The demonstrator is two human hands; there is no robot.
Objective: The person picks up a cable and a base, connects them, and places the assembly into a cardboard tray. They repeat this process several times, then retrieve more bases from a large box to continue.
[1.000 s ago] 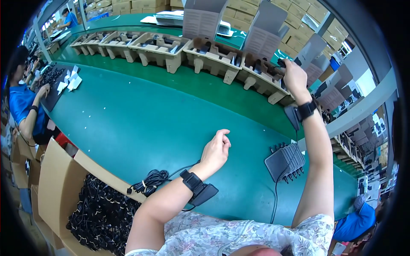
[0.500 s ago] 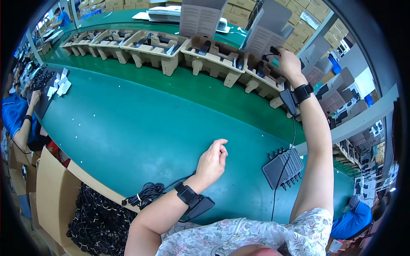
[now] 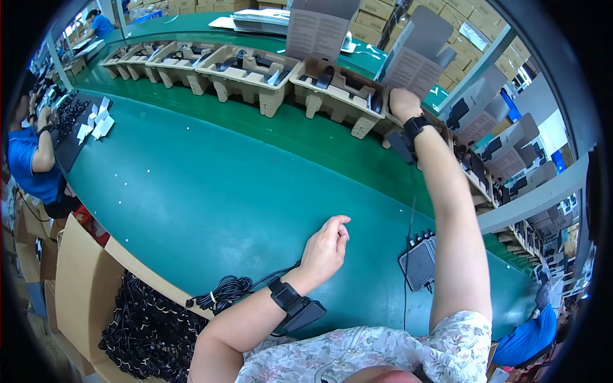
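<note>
My left hand (image 3: pixel 324 250) hovers over the green table with its fingers loosely bent and nothing in them. Beside that wrist lies a tied coil of black cable (image 3: pixel 223 292). My right hand (image 3: pixel 405 105) reaches down into a moulded pulp tray (image 3: pixel 391 131) at the far right; its fingertips are hidden, so I cannot see what they hold. Directly behind it stands a grey printed box sleeve (image 3: pixel 418 57). A stack of dark grey flat devices with short plugs (image 3: pixel 418 265) sits on the table, partly behind my right forearm.
Pulp trays with black parts (image 3: pixel 252 75) run in a row on the raised green ledge (image 3: pixel 211 112). A carton of black cables (image 3: pixel 150 325) stands at lower left. A co-worker in blue (image 3: pixel 33 159) sits at the left; another blue sleeve (image 3: pixel 530 338) shows at lower right.
My right hand has moved left and down into the tray; the small black cable seen in its fingers before is now out of sight. My left hand keeps nearly the same pose.
</note>
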